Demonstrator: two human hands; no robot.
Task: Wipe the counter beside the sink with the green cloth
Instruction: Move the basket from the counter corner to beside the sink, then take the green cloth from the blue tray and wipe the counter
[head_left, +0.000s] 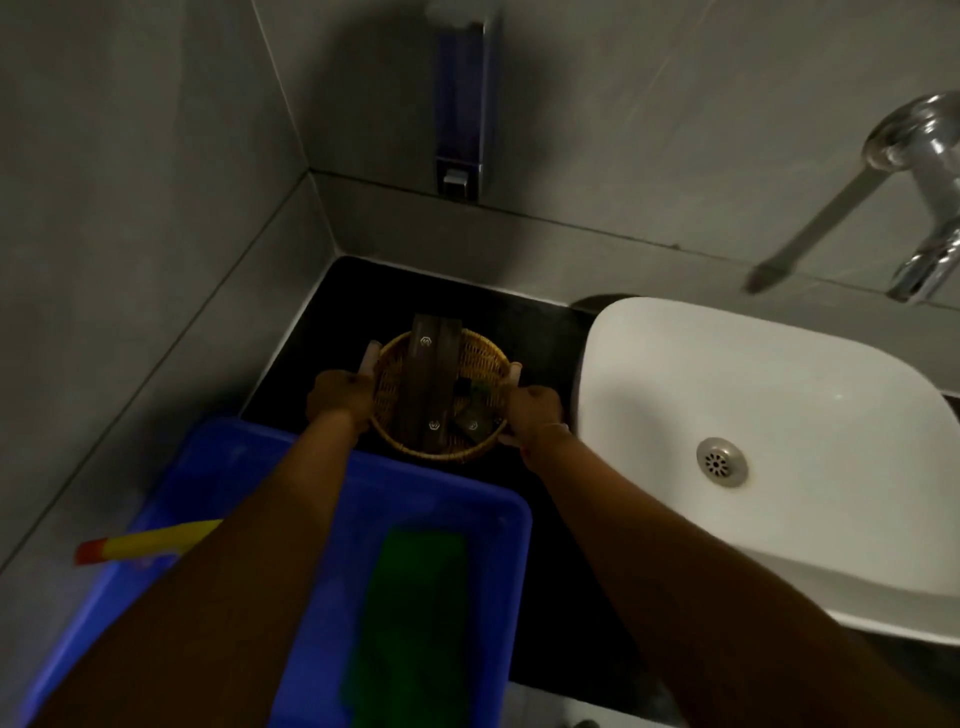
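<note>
Left hand (340, 397) and right hand (532, 410), fingers closed on the wicker basket (441, 395) rim, over the dark surface (550, 499). The green cloth (415, 608) lay in the blue tub (498, 525). Tilting risked spilling the packets.

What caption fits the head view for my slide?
Both hands, left hand and right hand, grip a wicker basket on the black counter.
</note>
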